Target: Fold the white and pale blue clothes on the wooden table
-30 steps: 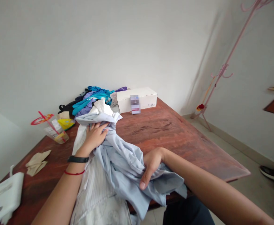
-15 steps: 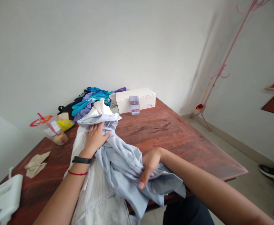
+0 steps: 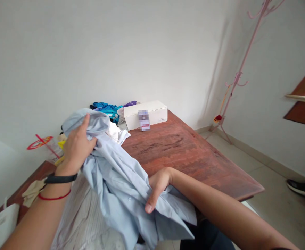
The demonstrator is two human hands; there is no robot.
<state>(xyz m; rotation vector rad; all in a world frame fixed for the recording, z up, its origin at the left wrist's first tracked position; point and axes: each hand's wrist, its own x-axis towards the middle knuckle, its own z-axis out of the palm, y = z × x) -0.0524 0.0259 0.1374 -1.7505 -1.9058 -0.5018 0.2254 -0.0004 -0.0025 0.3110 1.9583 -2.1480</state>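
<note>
A light blue shirt stretches between my two hands above the wooden table. My left hand, with a black band at the wrist, is at its far left end, thumb and a finger apart, other fingers hidden by the cloth; the cloth is lifted there. My right hand grips the shirt near the table's front edge, its thumb on top and its fingers under the fabric. Beneath the shirt lies a striped whitish garment, partly covered.
Blue and purple clothes are heaped at the back beside a white box. On the left are a plastic cup, a crumpled beige napkin and a white device. A pink coat stand stands beyond the table.
My left hand has risen and moved left, lifting the far end of the blue shirt off the white clothes. My right hand keeps its grip, and the view has shifted slightly.
</note>
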